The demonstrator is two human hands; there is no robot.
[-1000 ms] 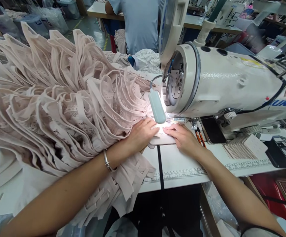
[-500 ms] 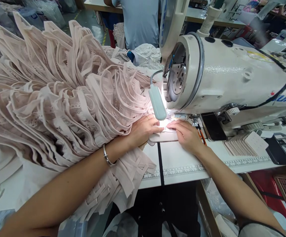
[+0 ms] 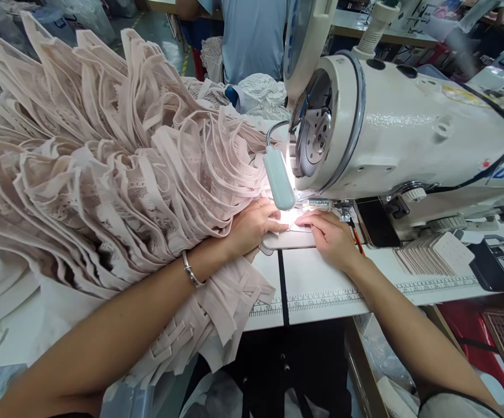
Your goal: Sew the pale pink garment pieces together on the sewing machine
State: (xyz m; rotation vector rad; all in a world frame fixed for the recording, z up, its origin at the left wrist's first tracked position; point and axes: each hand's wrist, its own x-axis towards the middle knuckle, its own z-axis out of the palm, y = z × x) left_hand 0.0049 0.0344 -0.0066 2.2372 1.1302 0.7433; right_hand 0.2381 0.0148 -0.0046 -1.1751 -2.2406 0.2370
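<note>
Under the sewing machine head (image 3: 343, 128), both hands work close to the brightly lit needle area. My left hand (image 3: 254, 226), with a silver bangle at its wrist, lies at the left of the light, its thumb and fingers on pale pink fabric (image 3: 285, 219). From the right, my right hand (image 3: 330, 235) presses its bunched fingertips on that fabric. Glare washes out the cloth between the hands, and the needle is hidden behind a grey-green clip lamp (image 3: 279, 179). A big heap of pale pink lace-trimmed garments (image 3: 117, 157) lies against my left forearm.
Orange-handled snips (image 3: 357, 238) and a dark phone (image 3: 378, 223) lie right of my right hand. Further right is a stack of beige cards (image 3: 435, 252). A printed ruler (image 3: 321, 301) runs along the table's front edge. Beyond the machine sits a person in a blue shirt (image 3: 252, 40).
The whole view has shifted slightly. Both hands stay almost in place at the fabric, with only small finger movement.
</note>
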